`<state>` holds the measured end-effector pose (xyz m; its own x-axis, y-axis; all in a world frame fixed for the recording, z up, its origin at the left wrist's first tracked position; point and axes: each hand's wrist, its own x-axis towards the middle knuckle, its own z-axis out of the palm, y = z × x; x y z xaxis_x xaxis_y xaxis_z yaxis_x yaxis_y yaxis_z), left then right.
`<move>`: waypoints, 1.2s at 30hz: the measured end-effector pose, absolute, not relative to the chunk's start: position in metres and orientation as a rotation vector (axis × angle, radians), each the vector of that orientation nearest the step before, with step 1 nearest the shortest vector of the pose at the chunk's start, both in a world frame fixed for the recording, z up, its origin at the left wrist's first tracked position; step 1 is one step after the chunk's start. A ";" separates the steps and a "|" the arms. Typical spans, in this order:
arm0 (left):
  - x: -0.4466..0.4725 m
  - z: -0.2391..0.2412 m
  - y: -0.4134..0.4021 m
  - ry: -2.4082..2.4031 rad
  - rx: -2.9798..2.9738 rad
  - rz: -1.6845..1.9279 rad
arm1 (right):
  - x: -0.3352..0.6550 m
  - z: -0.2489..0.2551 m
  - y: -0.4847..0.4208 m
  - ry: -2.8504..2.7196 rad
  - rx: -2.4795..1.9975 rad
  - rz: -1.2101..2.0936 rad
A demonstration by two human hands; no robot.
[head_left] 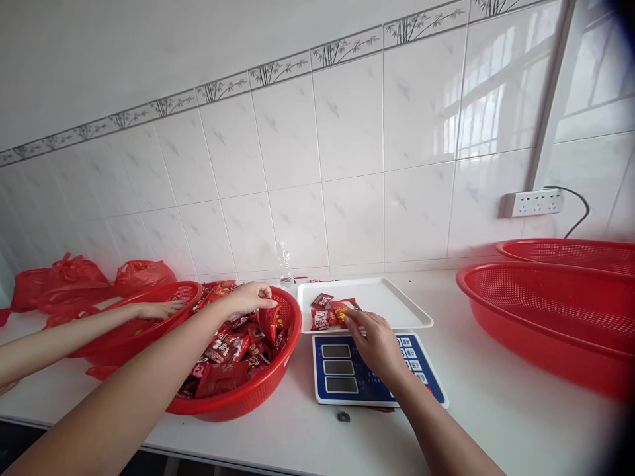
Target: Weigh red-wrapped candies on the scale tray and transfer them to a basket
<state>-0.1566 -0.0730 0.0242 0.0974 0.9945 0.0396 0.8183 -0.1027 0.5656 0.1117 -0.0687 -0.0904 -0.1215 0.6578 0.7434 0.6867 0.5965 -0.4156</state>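
Observation:
My left hand is over a red basket heaped with small red snack packets. Its thumb and fingers pinch one red packet near the basket's right side. My right hand reaches over the blue keypad panel of a weighing scale. The fingertips are closed on the edge of a red packet with yellow print, which rests on the white scale tray. Two smaller red packets, one dark red and one with white lettering, lie beside it on the tray.
Another person's arm reaches into a second red basket at left. Red plastic bags sit behind it. A clear bottle stands by the wall. Red baskets occupy the right side. A small black object lies before the scale.

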 end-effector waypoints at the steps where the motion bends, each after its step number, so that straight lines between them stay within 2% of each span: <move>1: -0.156 0.025 -0.074 1.798 1.958 0.623 | 0.112 -0.091 -0.069 -1.822 -1.089 -0.035; 6: -0.161 0.019 -0.073 1.770 1.891 0.621 | 0.112 -0.091 -0.067 -1.822 -1.076 -0.052; 12: -0.171 -0.005 -0.081 1.724 2.101 -0.193 | 0.111 -0.090 -0.068 -1.833 -1.066 -0.029; 20: -0.159 -0.024 -0.099 1.950 2.292 -0.059 | 0.111 -0.089 -0.070 -1.831 -1.103 0.018; 31: -0.171 0.043 -0.086 2.276 2.294 -0.193 | 0.113 -0.087 -0.070 -1.795 -1.117 0.017; 36: -0.139 0.051 -0.071 2.285 2.402 0.152 | 0.114 -0.089 -0.067 -1.799 -1.129 -0.014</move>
<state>-0.1391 -0.0710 0.0512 0.0555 0.9808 0.1869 0.9969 -0.0440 -0.0651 0.1143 -0.0668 -0.0889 -0.0939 0.6812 0.7261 0.6925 0.5686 -0.4439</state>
